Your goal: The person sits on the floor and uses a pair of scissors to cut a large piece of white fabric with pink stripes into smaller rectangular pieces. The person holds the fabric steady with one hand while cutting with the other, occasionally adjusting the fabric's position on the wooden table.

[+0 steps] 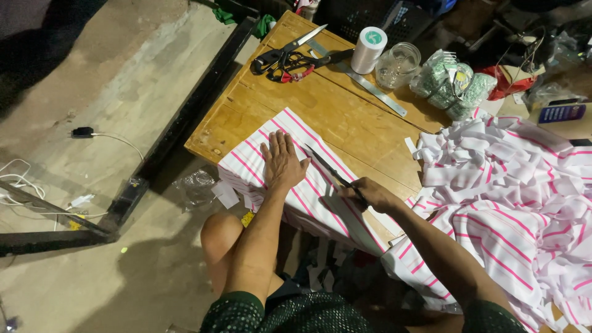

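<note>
On the far left a black plug (82,131) with its white cable lay on the concrete floor (92,74), well apart from the work, and a dark metal beam (185,120) ran along the near edge of the low wooden counter (333,108). A folded piece of white cloth with pink stripes (259,161) lay over the counter's front corner, its end hanging off the edge. The left hand (282,161) rested flat on it, fingers spread and closed on nothing, apparently to keep the layers from sliding. Just to its right, the right hand (369,194) had its grip wrapped around the handles of dark scissors (330,169), whose blades pointed up along the stripes and lay against the cloth; whether the blades were apart or together could not be told. Farther back stood a second pair of black shears (287,57), a metal ruler (364,80), a white thread spool (368,49) and a clear jar (398,63), all out of the cutting path. On the right, cut striped strips (512,179) were heaped in a loose pile, close enough for offcuts to be dropped there.
</note>
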